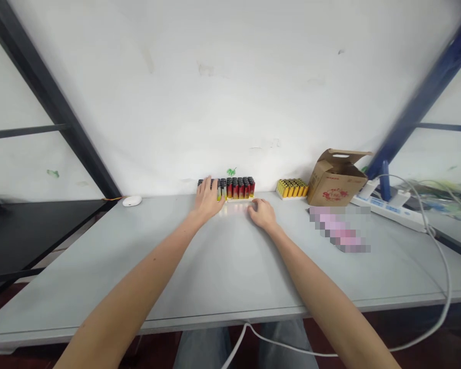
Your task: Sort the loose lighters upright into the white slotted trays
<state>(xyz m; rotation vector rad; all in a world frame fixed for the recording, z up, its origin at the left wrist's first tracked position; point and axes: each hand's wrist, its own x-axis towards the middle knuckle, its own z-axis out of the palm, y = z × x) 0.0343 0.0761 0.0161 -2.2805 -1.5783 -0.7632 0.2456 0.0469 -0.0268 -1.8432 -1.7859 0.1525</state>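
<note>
Upright batteries stand in a block by the wall. Red ones with black tops (241, 188) fill a shallow white tray (239, 200), while black-topped batteries with grey and yellow (223, 190) stand to their left. My left hand (208, 198) lies over the left batteries with its fingers stretched forward, covering many of them. My right hand (263, 213) rests on the table just in front of the tray's right end. Its fingers are curled in, and I see nothing in them. Further right, yellow batteries (292, 188) stand in another white tray (294, 198).
An open cardboard box (336, 182) stands beside the yellow batteries, with a blurred pink item (340, 230) before it. A white power strip (392, 212) and its cable (447, 271) occupy the right side. A white oval case (132, 201) lies far left. The wall bounds the table's back.
</note>
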